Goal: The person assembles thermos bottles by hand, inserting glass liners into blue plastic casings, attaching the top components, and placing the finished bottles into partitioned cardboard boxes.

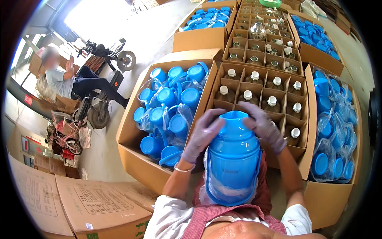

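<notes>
A blue plastic thermos jug (234, 159) stands upright against my lap, its pouring lip at the top and clear plastic film round its lower part. My left hand (202, 134), in a thin purple glove, curves round the left side of its neck. On the other side my gloved right hand (266, 126) has its fingers bent about the rim. The jug's carrying handle hangs down along its body. Just beyond my hands, white-capped glass liners (247, 95) stand in a divided carton (260, 71).
At left, an open carton (131, 149) holds several blue jugs (167, 95) in plastic film; another packed carton (310, 165) stands at right. Sealed cartons (99, 201) lie near left. A seated person (59, 77) and electric bikes (99, 111) are farther left. A green bowl (270, 3) sits far back.
</notes>
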`<state>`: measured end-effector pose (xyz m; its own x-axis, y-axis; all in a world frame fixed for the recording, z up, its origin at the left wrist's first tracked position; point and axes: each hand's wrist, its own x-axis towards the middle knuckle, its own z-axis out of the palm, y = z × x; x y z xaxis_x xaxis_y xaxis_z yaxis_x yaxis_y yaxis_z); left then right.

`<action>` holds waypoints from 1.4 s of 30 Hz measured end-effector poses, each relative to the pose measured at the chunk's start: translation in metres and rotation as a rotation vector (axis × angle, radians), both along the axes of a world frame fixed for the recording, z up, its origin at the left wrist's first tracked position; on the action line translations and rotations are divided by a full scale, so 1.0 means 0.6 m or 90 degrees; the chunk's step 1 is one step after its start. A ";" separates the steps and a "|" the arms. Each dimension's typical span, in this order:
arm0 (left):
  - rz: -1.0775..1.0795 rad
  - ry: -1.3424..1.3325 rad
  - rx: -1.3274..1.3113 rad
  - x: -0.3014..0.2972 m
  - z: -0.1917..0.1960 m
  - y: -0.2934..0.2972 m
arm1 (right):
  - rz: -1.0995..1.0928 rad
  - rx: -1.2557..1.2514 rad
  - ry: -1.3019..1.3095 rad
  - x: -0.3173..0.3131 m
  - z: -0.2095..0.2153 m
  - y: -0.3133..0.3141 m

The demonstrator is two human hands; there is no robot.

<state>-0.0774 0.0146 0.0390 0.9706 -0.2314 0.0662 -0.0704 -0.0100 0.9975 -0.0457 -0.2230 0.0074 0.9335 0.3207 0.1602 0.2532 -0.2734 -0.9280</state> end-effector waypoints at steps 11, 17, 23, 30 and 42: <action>0.141 -0.012 -0.132 0.009 -0.017 0.044 | -0.087 -0.015 0.010 0.014 -0.019 -0.030; -0.011 -0.042 -0.097 0.017 -0.011 0.059 | -0.100 -0.249 -0.040 0.024 0.009 -0.041; -0.118 -0.002 0.031 0.016 0.009 0.008 | 0.062 0.011 -0.021 -0.010 0.026 0.027; -0.094 0.105 -0.099 0.043 0.024 0.019 | 0.133 0.130 0.030 0.010 0.048 0.049; 0.460 -0.285 0.205 0.129 -0.105 0.105 | -0.093 -0.445 -0.069 0.339 -0.378 -0.007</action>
